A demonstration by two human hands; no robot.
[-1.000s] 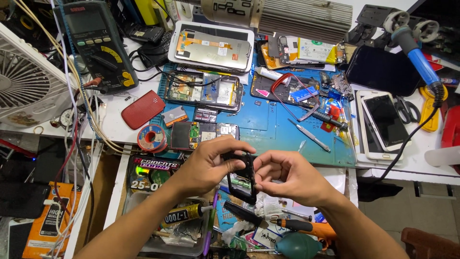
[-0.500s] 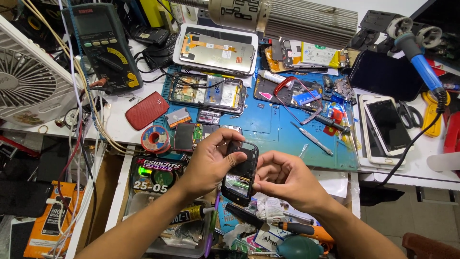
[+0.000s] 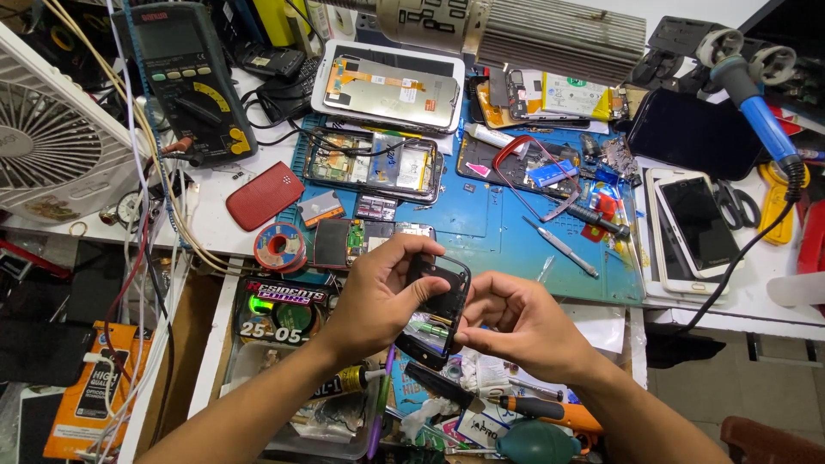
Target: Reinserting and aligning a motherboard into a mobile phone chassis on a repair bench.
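Raised and turned upright since a second ago: black phone frame [image 3: 436,311], pinched between left hand [image 3: 378,296] and right hand [image 3: 516,322], both grips closed on it. Held above open drawer [image 3: 258,378] cluttered with screwdrivers [image 3: 516,404].

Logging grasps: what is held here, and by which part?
A black phone frame, upright. The left hand grips its left edge and top; the right hand pinches its right edge.

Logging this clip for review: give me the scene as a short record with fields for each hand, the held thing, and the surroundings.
left hand: left hand grips the black phone frame by its left edge, fingers curled over the top
right hand: right hand pinches the frame's right edge
frame pose: upright, tilted, held above the bench edge
behind: blue work mat with opened phones
left of mat: red phone cover, multimeter
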